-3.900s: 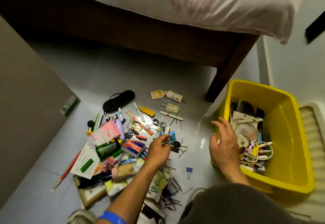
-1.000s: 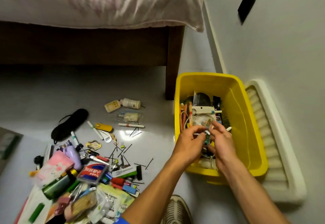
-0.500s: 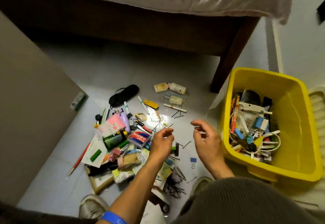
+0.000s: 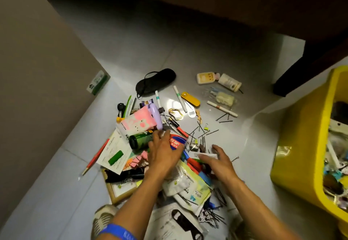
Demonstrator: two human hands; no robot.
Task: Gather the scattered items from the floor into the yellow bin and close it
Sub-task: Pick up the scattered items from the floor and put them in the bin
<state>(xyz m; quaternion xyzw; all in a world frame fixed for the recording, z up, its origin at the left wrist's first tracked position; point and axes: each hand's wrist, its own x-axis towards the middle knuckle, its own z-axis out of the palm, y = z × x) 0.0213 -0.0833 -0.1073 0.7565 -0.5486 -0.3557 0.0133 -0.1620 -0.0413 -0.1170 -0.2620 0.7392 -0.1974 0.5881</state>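
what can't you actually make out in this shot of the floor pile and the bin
- Yellow bin: cut off by the head view's right edge; its far side, and any lid, are out of frame.
- Under the left hand: the hand covers part of the red and blue packet, so any grip is unclear.
- Under the right hand: the items beneath are hidden.
- Hairpins: too thin to count.
- Print on the paper sheet: too small to read.
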